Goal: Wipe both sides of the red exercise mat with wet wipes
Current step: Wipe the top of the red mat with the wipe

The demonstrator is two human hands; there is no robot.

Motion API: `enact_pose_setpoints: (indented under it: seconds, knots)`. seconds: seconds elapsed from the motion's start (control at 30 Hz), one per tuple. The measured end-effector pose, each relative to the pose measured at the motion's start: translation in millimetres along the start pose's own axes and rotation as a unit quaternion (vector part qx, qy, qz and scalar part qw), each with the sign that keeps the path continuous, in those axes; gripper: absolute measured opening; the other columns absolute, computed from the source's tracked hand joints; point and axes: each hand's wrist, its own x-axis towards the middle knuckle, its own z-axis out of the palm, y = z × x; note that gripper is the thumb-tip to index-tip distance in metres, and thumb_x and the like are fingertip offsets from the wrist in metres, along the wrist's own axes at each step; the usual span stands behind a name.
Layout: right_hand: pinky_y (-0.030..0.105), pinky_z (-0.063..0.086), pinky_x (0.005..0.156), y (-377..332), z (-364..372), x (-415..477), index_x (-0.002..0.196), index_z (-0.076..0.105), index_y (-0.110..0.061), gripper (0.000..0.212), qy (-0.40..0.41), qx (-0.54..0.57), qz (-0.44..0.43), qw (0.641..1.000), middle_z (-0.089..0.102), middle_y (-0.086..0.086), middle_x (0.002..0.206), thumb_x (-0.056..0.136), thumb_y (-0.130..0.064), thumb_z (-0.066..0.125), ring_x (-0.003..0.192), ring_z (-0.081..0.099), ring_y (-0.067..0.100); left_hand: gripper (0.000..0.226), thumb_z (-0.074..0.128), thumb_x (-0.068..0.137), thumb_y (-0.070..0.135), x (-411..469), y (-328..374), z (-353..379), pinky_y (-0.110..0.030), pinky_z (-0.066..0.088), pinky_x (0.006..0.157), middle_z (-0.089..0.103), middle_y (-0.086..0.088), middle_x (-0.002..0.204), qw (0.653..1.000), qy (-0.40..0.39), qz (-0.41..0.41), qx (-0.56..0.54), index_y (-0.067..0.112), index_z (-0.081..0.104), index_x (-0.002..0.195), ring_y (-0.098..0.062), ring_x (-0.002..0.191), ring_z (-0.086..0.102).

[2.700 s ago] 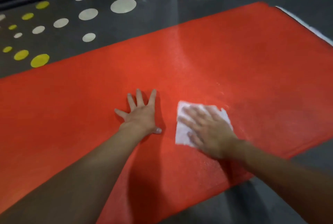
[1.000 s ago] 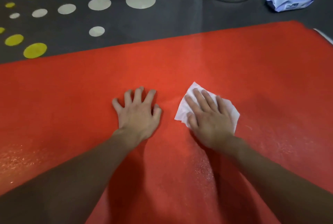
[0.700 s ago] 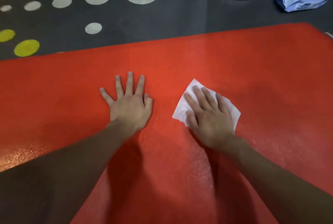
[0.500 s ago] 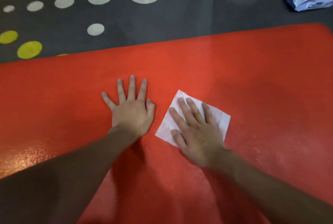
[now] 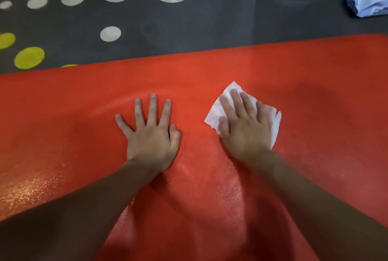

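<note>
**Both palms flat on the mat**

Fingers of the right hand (image 5: pixel 245 130) lie flat and slightly apart, pressing a white wet wipe (image 5: pixel 218 111) onto the red exercise mat (image 5: pixel 315 134). The left hand (image 5: pixel 152 136), just left, rests with fingers spread. A wipes pack (image 5: pixel 366 1) lies far right on the dotted grey floor (image 5: pixel 210 19).

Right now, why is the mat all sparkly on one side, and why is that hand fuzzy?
Head view: light glints off the mat at lower left, possibly wet; the right hand on the wipe looks motion-blurred, while the left hand is sharper; dark arm shadows fall near the bottom.
</note>
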Motion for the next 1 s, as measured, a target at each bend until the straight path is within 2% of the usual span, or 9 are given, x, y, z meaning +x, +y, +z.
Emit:
enact_pose_setpoints:
  seconds: [0.07,0.2,0.37,0.53,0.67,0.7,0.77,0.87,1.0]
  knots:
    - [0.054,-0.002,0.121,-29,7,-10,0.158,0.009,-0.022,0.067,0.006,-0.002,-0.004,1.0,-0.001,0.006,0.166,0.095,-0.045,0.011,0.153,-0.004,0.025,0.067,0.017,0.091,0.048,0,0,-1,-0.076,0.0,0.107,-0.001,-0.001,0.166,1.0,0.001,-0.003,0.003,0.033,0.009,0.156,-0.034,0.15,-0.006]
    - [0.053,0.012,0.12,-15,2,-8,0.154,0.029,-0.028,0.061,-0.025,-0.025,-0.211,0.977,0.018,0.005,0.164,0.098,-0.049,0.022,0.152,0.014,0.023,0.068,0.016,0.09,0.048,0,0,-2,-0.076,0.0,0.108,-0.002,-0.001,0.166,1.0,-0.006,-0.004,0.007,0.033,0.009,0.156,-0.034,0.15,-0.006]
    - [0.053,-0.002,0.121,-18,0,38,0.158,0.007,-0.023,0.065,-0.007,-0.004,0.023,1.0,-0.003,0.005,0.166,0.096,-0.043,0.012,0.153,-0.005,0.023,0.067,0.014,0.091,0.049,1,0,-1,-0.076,0.0,0.108,-0.003,-0.001,0.166,1.0,-0.002,-0.001,0.005,0.034,0.007,0.156,-0.034,0.15,-0.007]
    - [0.052,0.006,0.121,-21,-3,30,0.156,0.02,-0.031,0.063,-0.026,-0.011,-0.192,0.981,0.01,0.002,0.166,0.097,-0.049,0.014,0.153,0.007,0.02,0.067,0.013,0.091,0.05,0,0,-3,-0.075,0.0,0.108,-0.003,-0.001,0.166,1.0,-0.01,-0.001,0.009,0.034,0.007,0.156,-0.035,0.15,-0.006]
    - [0.049,-0.005,0.12,-12,-7,72,0.158,0.004,-0.03,0.06,-0.017,-0.002,0.02,1.0,-0.005,0.0,0.166,0.1,-0.042,0.014,0.152,-0.007,0.017,0.067,0.011,0.091,0.049,1,0,-1,-0.075,0.0,0.108,-0.005,0.0,0.165,1.0,-0.006,-0.002,0.006,0.035,0.004,0.156,-0.034,0.15,-0.008]
    - [0.051,-0.006,0.119,-26,-4,69,0.158,0.002,-0.026,0.062,-0.014,0.006,0.029,0.999,-0.008,0.002,0.166,0.1,-0.042,0.014,0.152,-0.01,0.02,0.067,0.013,0.091,0.049,0,0,-1,-0.075,0.001,0.108,-0.003,-0.001,0.166,1.0,-0.005,-0.003,0.006,0.034,0.006,0.156,-0.035,0.15,-0.007]
    - [0.053,-0.005,0.119,-46,0,53,0.158,0.006,-0.024,0.066,-0.001,0.013,-0.065,0.998,-0.004,0.006,0.166,0.097,-0.047,0.012,0.153,-0.006,0.024,0.067,0.016,0.091,0.049,0,1,-2,-0.076,0.003,0.107,0.002,-0.002,0.166,1.0,-0.005,0.001,0.006,0.033,0.011,0.156,-0.035,0.15,-0.002]
    - [0.053,0.002,0.121,-18,-4,74,0.156,0.011,-0.038,0.064,-0.014,-0.02,-0.152,0.988,0.003,-0.002,0.166,0.094,-0.054,0.007,0.153,0.002,0.017,0.067,0.014,0.092,0.049,1,-1,-3,-0.076,0.002,0.108,-0.001,-0.002,0.166,1.0,-0.011,0.003,0.006,0.034,0.008,0.156,-0.035,0.15,-0.005]
    - [0.05,-0.004,0.121,-5,-9,119,0.158,0.003,-0.027,0.06,-0.011,0.011,0.057,0.998,-0.006,0.002,0.166,0.1,-0.041,0.015,0.152,-0.007,0.019,0.067,0.01,0.092,0.05,0,-2,-2,-0.075,0.001,0.108,-0.006,-0.001,0.165,1.0,-0.004,0.005,0.005,0.034,0.002,0.156,-0.034,0.15,-0.009]
